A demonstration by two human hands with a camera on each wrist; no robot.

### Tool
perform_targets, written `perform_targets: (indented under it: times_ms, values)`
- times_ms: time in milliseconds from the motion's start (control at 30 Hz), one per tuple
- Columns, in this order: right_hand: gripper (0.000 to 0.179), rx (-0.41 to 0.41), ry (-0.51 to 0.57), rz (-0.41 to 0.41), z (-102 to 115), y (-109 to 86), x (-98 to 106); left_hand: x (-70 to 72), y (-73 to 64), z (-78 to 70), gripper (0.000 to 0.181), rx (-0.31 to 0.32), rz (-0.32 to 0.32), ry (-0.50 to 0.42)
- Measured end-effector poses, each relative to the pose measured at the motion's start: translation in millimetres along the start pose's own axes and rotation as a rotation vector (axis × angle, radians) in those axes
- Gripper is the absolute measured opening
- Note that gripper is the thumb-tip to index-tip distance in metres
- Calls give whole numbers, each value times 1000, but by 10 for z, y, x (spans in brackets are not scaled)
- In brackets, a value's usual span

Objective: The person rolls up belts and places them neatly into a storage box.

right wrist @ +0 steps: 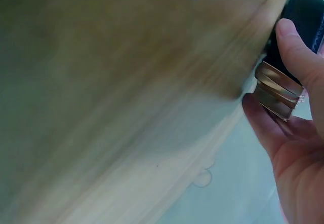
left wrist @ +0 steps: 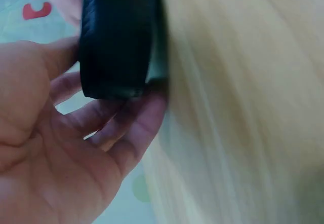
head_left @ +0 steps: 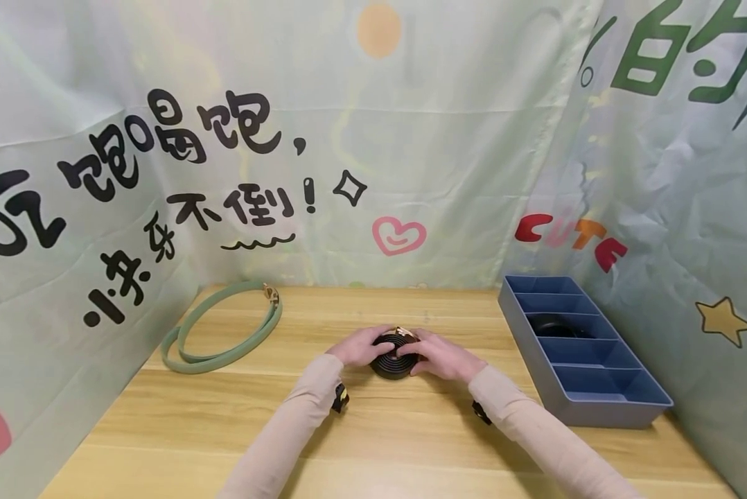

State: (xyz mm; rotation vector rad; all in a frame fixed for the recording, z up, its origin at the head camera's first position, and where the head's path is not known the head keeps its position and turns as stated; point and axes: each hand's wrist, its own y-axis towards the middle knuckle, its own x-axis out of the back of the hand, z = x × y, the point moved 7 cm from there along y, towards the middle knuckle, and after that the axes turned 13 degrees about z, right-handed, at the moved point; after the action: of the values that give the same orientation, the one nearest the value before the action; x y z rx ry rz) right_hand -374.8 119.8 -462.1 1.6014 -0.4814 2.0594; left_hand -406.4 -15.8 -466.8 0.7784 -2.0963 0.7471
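A black belt [head_left: 393,366] is coiled into a tight roll over the middle of the table, with a gold buckle [right wrist: 278,89] on its outside. My left hand [head_left: 359,348] grips the roll from the left; in the left wrist view its thumb and fingers curl about the lower end of the black strap [left wrist: 117,41]. From the right side my right hand [head_left: 443,355] holds the same roll. In the right wrist view a finger lies on the black strap and the others are around the buckle. The roll stays close to the tabletop; whether it touches is unclear.
A light green belt [head_left: 220,359] lies in loose loops at the table's left rear. At the right stands a blue-grey divided box [head_left: 588,414] with several compartments; a black rounded item [head_left: 551,324] sits in its middle one. Printed cloth [head_left: 454,173] hangs behind and at both sides.
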Motion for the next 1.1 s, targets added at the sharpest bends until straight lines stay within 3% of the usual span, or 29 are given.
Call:
perform_targets:
  times_ms: [200, 433, 767, 867, 967, 1100]
  values:
    - [41, 45, -54, -73, 48, -28, 33, 71, -45, -63, 54, -34, 3, -106]
    - [34, 59, -75, -101, 117, -35, 62, 34, -20, 1, 53, -81, 55, -344]
    - [37, 81, 0, -133, 162, -30, 148, 92, -18, 12, 52, -124, -47, -337]
    - [39, 62, 104, -144, 123, -18, 176, 116, -28, 5, 52, -140, -75, -336]
    - [39, 14, 340, -127, 43, 0, 170, 140, -35, 1, 50, -151, -108, -316]
    - [35, -107, 651, -137, -86, 3, 159, 163, -44, -26, 50, -165, -158, -272]
